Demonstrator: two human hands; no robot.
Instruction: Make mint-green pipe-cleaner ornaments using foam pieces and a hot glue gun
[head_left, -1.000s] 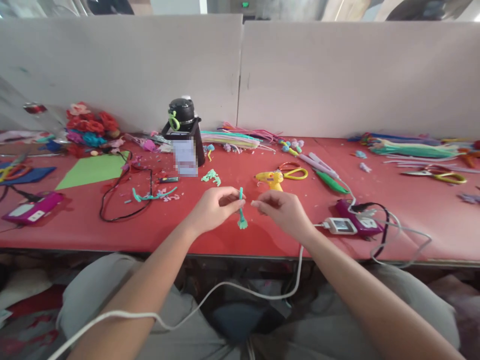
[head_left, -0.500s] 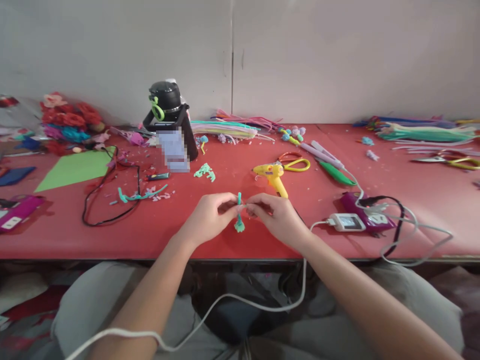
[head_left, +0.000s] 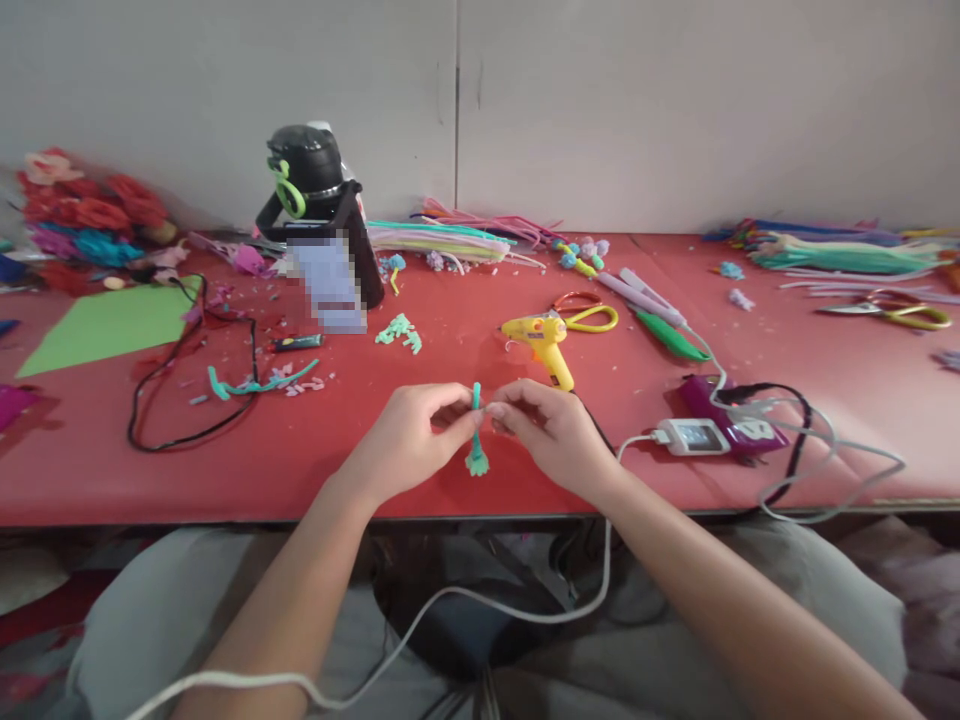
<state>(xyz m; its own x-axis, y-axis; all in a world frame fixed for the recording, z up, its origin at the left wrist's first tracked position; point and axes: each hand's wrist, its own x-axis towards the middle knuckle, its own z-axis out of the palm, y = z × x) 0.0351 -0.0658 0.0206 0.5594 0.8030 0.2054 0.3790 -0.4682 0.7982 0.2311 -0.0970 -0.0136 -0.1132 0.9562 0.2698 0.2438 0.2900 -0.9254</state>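
Near the table's front edge, my left hand (head_left: 420,430) pinches the stem of a small teal-green piece (head_left: 477,460). The piece stands upright, its frilly lighter green end pointing down and its stem tip showing above my fingers. Just right of the stem, my right hand (head_left: 544,425) has thumb and forefinger pressed together; what lies between them is too small to make out. A yellow glue gun (head_left: 549,350) lies just beyond my right hand. Mint-green scraps (head_left: 400,333) lie beyond my left hand.
A black bottle (head_left: 311,165) stands at the back left, a phone (head_left: 328,280) leaning on it. Pipe cleaners (head_left: 442,242) lie along the back. Scissors (head_left: 885,309) are at the right. A purple power strip (head_left: 701,405) and white cables lie at front right; a black cord (head_left: 135,400) loops at left.
The camera view has shifted slightly, so the bottle and left-side items appear further left. Both hands keep nearly the same pose around the green piece.
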